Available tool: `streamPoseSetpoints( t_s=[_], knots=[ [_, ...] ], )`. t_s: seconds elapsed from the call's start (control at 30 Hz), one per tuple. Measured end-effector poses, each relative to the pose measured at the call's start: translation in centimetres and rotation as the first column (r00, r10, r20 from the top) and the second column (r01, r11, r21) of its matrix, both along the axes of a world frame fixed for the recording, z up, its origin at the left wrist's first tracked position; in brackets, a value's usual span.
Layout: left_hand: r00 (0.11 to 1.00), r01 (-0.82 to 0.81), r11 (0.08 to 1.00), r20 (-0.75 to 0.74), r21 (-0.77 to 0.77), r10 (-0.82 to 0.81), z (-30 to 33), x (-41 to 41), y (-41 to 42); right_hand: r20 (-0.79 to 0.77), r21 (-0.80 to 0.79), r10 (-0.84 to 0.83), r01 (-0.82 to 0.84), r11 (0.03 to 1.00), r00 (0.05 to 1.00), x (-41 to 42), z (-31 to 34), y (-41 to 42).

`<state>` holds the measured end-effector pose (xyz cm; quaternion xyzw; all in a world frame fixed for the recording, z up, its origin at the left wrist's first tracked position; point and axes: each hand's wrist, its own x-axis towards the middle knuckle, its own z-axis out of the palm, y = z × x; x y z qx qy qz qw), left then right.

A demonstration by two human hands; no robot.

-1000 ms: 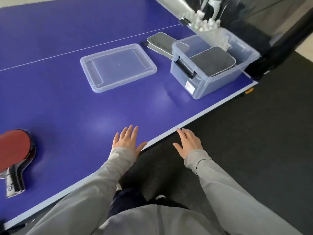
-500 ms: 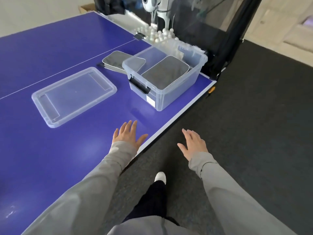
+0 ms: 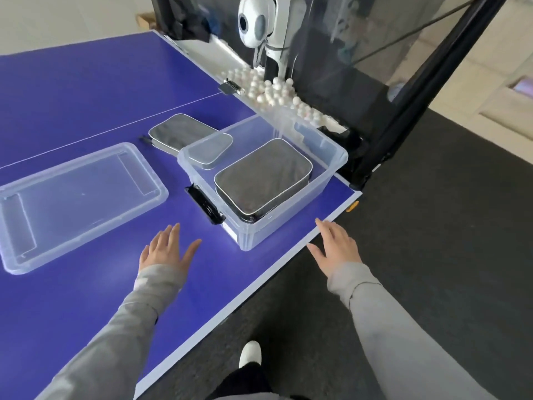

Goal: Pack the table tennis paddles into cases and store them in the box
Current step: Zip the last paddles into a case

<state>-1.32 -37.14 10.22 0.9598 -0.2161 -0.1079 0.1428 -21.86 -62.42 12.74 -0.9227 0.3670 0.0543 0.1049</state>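
A clear plastic box (image 3: 326, 180) stands near the table's right corner with a grey paddle case (image 3: 262, 174) lying inside it. A second grey case (image 3: 178, 131) lies on the table just behind the box, partly hidden by its rim. My left hand (image 3: 165, 249) hovers flat over the blue table, fingers spread, a short way left of the box's front corner. My right hand (image 3: 334, 248) is open beyond the table edge, right of the box. Neither hand holds anything. No paddle is in view.
The box's clear lid (image 3: 72, 197) lies upside down on the blue table (image 3: 86, 82) to the left. Several white balls (image 3: 268, 88) fill a tray at the table end below a ball machine (image 3: 255, 23). A black post (image 3: 403, 111) stands right; dark carpet below.
The view has swung right and closer to the box; the red paddle at the left has left the frame. Both hands stay open and have moved towards the box.
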Motion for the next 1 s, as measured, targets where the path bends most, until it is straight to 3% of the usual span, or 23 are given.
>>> streamPoseSetpoints(
  t_s=[0.47, 0.73, 1.0],
  knots=[
    [0.971, -0.234, 0.965, 0.031, -0.116, 0.239, 4.1, 7.6, -7.6, 0.064, -0.117, 0.348, -0.340, 0.933, 0.935, 14.6, 3.4, -10.6],
    [0.905, -0.420, 0.904, 0.038, -0.085, 0.424, 5.8, 10.9, -13.5, 0.062, -0.109, 0.549, -0.541, 0.834, 0.833, 23.1, 3.8, -17.5],
    [0.853, -0.520, 0.854, 0.027, -0.027, 0.521, 4.7, 12.7, -17.3, 0.058, -0.063, 0.633, -0.630, 0.774, 0.772, 28.8, 3.2, -22.2]
  ],
)
